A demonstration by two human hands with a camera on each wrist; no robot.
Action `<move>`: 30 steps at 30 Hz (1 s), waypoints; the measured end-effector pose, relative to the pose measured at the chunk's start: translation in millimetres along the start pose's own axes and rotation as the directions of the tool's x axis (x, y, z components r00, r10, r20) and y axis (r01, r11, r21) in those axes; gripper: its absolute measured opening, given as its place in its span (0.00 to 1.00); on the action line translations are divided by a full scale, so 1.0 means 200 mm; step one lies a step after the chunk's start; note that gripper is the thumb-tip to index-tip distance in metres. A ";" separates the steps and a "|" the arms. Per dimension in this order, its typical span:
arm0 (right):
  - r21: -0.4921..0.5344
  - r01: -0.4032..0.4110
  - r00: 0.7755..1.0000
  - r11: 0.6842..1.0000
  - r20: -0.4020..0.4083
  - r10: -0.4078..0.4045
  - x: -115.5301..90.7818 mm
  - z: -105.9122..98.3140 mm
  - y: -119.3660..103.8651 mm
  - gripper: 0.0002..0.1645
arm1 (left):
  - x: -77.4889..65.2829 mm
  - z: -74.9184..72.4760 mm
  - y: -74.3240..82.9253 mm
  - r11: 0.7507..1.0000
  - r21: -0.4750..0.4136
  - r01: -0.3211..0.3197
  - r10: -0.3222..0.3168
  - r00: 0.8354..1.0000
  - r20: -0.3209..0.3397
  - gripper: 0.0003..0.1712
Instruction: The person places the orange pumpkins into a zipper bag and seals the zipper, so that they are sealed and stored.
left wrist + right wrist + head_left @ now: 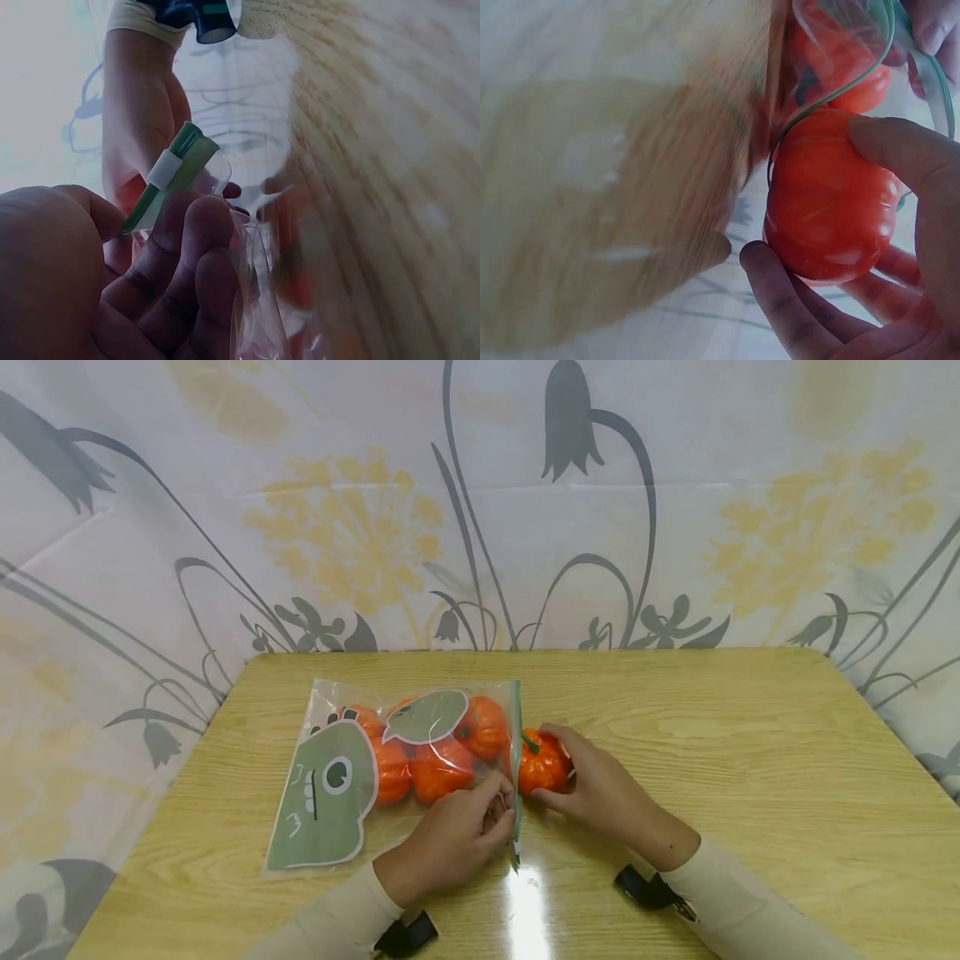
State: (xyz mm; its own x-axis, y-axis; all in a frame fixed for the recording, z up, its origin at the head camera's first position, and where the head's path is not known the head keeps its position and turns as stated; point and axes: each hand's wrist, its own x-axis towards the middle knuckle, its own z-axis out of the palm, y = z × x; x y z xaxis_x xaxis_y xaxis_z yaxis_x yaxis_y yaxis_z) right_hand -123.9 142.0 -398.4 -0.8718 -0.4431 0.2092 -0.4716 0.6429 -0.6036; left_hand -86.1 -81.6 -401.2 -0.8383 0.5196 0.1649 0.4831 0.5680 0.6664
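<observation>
A clear zip bag [326,835] printed with a green cartoon creature lies on its side, its mouth toward the right. Several small orange pumpkins [442,768] are inside it. My left hand [465,831] pinches the green-edged rim of the mouth near its front end; the left wrist view shows the green strip with a white slider [165,169] between thumb and fingers. My right hand [603,785] grips another orange pumpkin [829,199] with a green stem, fingers and thumb around it. That pumpkin sits at the bag's opening, its leading side against the green rim.
The bag rests on a wood-grain table [712,735]. Behind the table hangs a pale cloth [495,527] with grey and yellow flower prints. A dark wrist device [645,889] is strapped at the right sleeve, and another [408,935] at the left.
</observation>
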 end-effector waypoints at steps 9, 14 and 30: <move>0.001 -0.029 1.000 1.000 0.011 0.029 -0.01 0.00 -0.02 0.43 | 0.00 0.00 0.00 0.999 -0.035 0.015 -0.014 1.000 0.006 0.04; -0.001 0.010 1.000 1.000 0.004 -0.010 0.00 0.01 -0.02 0.43 | -0.01 0.00 0.00 0.999 -0.049 0.016 -0.017 1.000 -0.021 0.05; 0.194 -0.049 0.996 0.980 -0.058 0.061 0.01 0.06 -0.04 0.40 | 0.00 0.00 0.00 1.000 -0.016 -0.006 0.006 1.000 0.014 0.04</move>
State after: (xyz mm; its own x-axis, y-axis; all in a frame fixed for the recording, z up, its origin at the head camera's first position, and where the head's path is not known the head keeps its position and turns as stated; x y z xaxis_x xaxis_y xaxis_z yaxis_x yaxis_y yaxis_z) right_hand -120.4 128.6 -401.7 -0.9053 -0.3657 0.2162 -0.3935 0.5301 -0.7511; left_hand -85.5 -82.0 -400.8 -0.8316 0.5323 0.1584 0.4839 0.5544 0.6772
